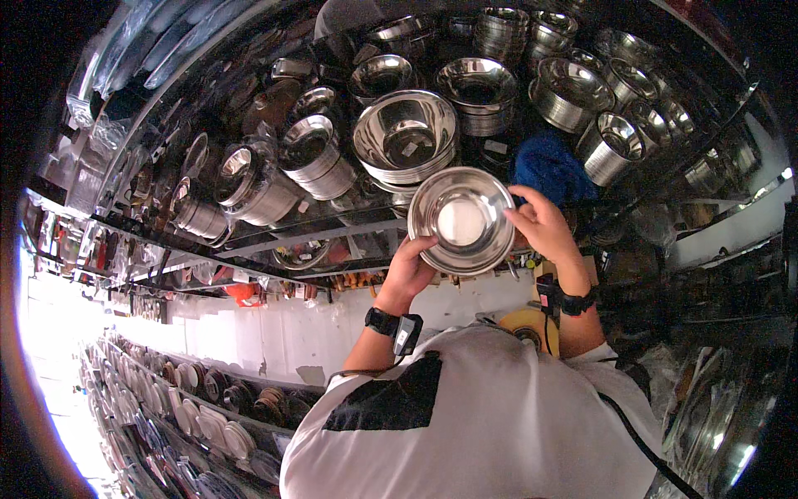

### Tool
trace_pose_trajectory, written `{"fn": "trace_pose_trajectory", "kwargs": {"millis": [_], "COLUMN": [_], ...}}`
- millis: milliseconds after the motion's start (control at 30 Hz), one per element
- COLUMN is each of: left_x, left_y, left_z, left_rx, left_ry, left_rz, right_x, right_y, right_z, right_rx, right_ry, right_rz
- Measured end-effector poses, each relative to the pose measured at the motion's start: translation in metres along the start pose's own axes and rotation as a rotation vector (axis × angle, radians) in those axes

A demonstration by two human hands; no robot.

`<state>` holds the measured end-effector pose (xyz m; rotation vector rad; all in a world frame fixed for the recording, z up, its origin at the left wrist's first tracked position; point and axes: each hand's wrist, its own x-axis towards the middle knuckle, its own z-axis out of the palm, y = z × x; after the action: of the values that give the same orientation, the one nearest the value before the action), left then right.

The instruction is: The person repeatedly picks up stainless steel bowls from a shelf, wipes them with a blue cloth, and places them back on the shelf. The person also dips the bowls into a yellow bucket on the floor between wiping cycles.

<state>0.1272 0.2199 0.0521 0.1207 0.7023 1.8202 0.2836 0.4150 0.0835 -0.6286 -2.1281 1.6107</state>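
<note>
A shiny stainless steel bowl (461,221) is held up in front of the shelf, its open side facing the camera. My left hand (408,268) grips its lower left rim, the thumb lying over the edge. At the upper right rim, my right hand (539,221) pinches the bowl between thumb and fingers. Right behind it stands a stack of larger steel bowls (405,137), with a small label inside the top one. A blue cloth (552,168) lies on the shelf just beyond my right hand.
Stacked steel bowls (477,90) and cups (614,150) crowd the shelf. Its dark front edge (249,249) runs below them. Plastic-wrapped goods (93,143) hang at the upper left. Racks of plates (212,430) stand lower left. A yellow tape roll (527,324) is near my right forearm.
</note>
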Motion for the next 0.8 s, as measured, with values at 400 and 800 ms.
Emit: {"fn": "trace_pose_trajectory", "kwargs": {"millis": [400, 800], "left_x": [0.033, 0.035], "left_y": [-0.001, 0.008], "left_z": [0.021, -0.036], "left_rx": [0.147, 0.978], "left_ry": [-0.214, 0.377], "left_rz": [0.147, 0.472], "right_x": [0.056, 0.182], "right_y": [-0.009, -0.032], "right_z": [-0.081, -0.079], "right_rx": [0.211, 0.277], "right_ry": [0.344, 0.377], "right_rz": [0.015, -0.05]}}
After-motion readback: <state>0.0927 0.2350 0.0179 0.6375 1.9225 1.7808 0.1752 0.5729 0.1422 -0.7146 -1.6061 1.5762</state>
